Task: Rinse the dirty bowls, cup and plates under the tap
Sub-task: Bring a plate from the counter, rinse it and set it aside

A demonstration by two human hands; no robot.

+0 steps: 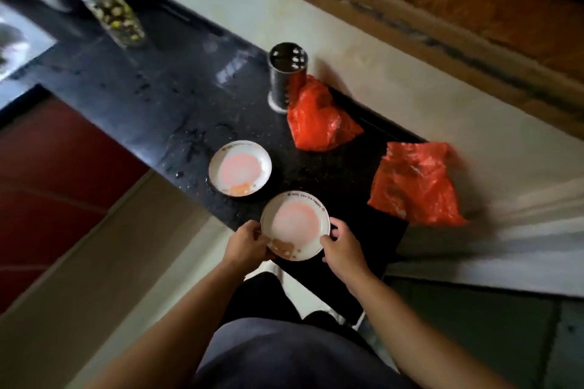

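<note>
Where the person stands: at the near edge of a dark counter (142,88), looking down; head view only.
Near plate (295,226): white, gold-trimmed rim with small lettering, pink film across the well, orange-brown scraps on the near side. It sits at the counter's near edge, between the two hands. Whether it rests on the stone or is lifted just off it cannot be told.
Left hand (248,241): grips the plate's left rim, thumb on top, fingers curled beneath.
Right hand (343,249): grips the right rim, thumb on the edge, fingers tucked under.
Far plate (240,167): similar white plate with the same pink film and orange scraps; flat on the counter just beyond and left of the near plate, apart from it, untouched.
Progress: judged early; both plates are plainly dirty and neither is at water. No bowls or cup in view, so their state cannot be told.
Left to do: carry each plate to the tap, rinse, set down.
Sink (19,41): pale steel patch at the far left, blurred, probably the sink; no tap in view; well apart from the plates.
Counter surface: black, glossy, wet in beads and smears beyond the far plate.
Other stock: perforated metal holder (287,76) upright near the wall; red bag (319,117) crumpled against its base; second red bag (414,183) further right; clear packet (107,6) far left, blurred.
Room: cream wall (347,25) behind the counter, red cabinet front (47,183) below left, pale floor (110,262).
</note>
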